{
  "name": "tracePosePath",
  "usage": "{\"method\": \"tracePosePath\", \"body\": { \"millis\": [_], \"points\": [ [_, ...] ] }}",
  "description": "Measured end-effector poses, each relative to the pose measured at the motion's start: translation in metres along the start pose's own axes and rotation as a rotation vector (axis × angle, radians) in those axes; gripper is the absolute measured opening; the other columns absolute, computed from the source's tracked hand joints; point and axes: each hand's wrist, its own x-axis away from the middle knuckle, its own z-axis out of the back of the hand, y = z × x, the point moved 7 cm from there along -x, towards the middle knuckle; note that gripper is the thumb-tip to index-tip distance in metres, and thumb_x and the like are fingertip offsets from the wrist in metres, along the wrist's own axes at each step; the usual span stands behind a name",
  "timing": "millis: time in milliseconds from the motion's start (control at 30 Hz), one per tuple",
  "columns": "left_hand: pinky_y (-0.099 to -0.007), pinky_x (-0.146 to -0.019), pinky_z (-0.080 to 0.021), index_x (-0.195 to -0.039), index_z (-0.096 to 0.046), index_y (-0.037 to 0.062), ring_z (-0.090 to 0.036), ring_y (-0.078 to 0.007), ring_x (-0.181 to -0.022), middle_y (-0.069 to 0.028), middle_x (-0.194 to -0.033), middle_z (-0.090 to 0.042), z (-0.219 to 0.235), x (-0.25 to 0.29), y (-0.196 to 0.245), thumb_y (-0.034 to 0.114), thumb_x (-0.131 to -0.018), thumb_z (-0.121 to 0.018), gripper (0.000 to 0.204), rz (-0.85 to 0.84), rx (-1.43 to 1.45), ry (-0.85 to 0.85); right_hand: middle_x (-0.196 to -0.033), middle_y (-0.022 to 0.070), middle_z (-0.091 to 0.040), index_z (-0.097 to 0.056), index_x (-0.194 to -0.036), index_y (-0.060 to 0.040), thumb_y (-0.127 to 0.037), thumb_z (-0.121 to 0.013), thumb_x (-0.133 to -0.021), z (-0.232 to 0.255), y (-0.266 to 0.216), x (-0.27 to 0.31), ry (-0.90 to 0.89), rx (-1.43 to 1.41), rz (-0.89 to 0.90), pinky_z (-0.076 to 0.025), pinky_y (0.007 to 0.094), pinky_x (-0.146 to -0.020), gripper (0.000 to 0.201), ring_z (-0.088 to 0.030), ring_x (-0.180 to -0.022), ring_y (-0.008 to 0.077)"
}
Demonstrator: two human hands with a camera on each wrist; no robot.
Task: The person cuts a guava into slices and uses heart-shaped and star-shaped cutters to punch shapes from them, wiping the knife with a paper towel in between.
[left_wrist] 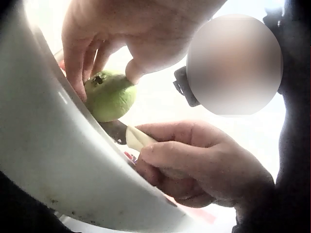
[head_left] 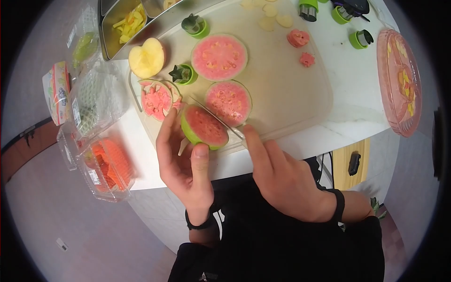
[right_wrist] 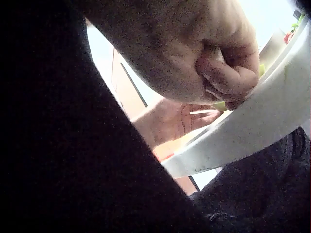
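My left hand [head_left: 185,171] holds a cut pink guava [head_left: 204,129] at the near left of the cutting board [head_left: 291,96], thumb on the near side and fingers on the far side. Its cut pink face is tilted up, and the left wrist view shows its green skin. My right hand [head_left: 291,181] grips a knife with a pale handle [left_wrist: 138,138]. The blade [head_left: 236,133] lies between the guava piece and a round guava slice [head_left: 229,101], overlapping the edges of both. A bigger slice [head_left: 219,57] lies beyond. Slices with cut-out holes [head_left: 157,97] sit left of my left fingertips.
Green-based cutters [head_left: 183,74] and a pale yellow fruit half [head_left: 147,58] are at the board's left. A metal tray [head_left: 107,42] with yellow strips stands behind. Plastic boxes [head_left: 105,171] line the left edge; a pink lidded dish [head_left: 399,84] is far right.
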Motion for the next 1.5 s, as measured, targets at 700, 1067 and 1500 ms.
{"method": "tracePosePath", "body": {
  "millis": [700, 1067, 1500],
  "points": [
    [-0.0461, -0.119, -0.053, -0.168, -0.026, -0.0061, -0.052, -0.0335, -0.150, -0.0238, -0.167, -0.043, 0.034, -0.012, -0.011, 0.010, -0.105, -0.048, 0.069, 0.281, 0.849, -0.086, -0.090, 0.0141, -0.060, -0.052, -0.153, 0.0028, 0.005, -0.067, -0.094, 0.020, 0.031, 0.012, -0.079, -0.529, -0.174, -0.052, 0.0414, -0.057, 0.061, -0.061, -0.064, 0.0321],
    [-0.0450, -0.123, -0.042, -0.160, -0.049, -0.0003, -0.050, -0.0328, -0.151, -0.0177, -0.165, -0.049, 0.081, -0.034, 0.024, 0.000, -0.102, -0.066, 0.061, -0.131, -0.272, 0.143, -0.100, 0.0164, -0.059, -0.060, -0.149, 0.0029, 0.006, -0.060, -0.092, 0.047, 0.078, 0.029, 0.069, -0.254, -0.280, -0.050, 0.0391, -0.065, 0.058, -0.059, -0.075, 0.0283],
    [-0.0474, -0.114, -0.047, -0.144, -0.067, 0.0095, -0.054, -0.0395, -0.136, -0.0140, -0.151, -0.058, 0.021, -0.032, 0.034, -0.010, -0.086, -0.067, 0.061, -0.396, -1.152, -0.121, -0.115, 0.0158, -0.058, -0.064, -0.147, -0.0044, 0.000, -0.074, -0.091, 0.034, 0.065, -0.011, 0.079, -0.034, -0.247, -0.053, 0.0410, -0.079, 0.058, -0.060, -0.093, 0.0297]
  ]
}}
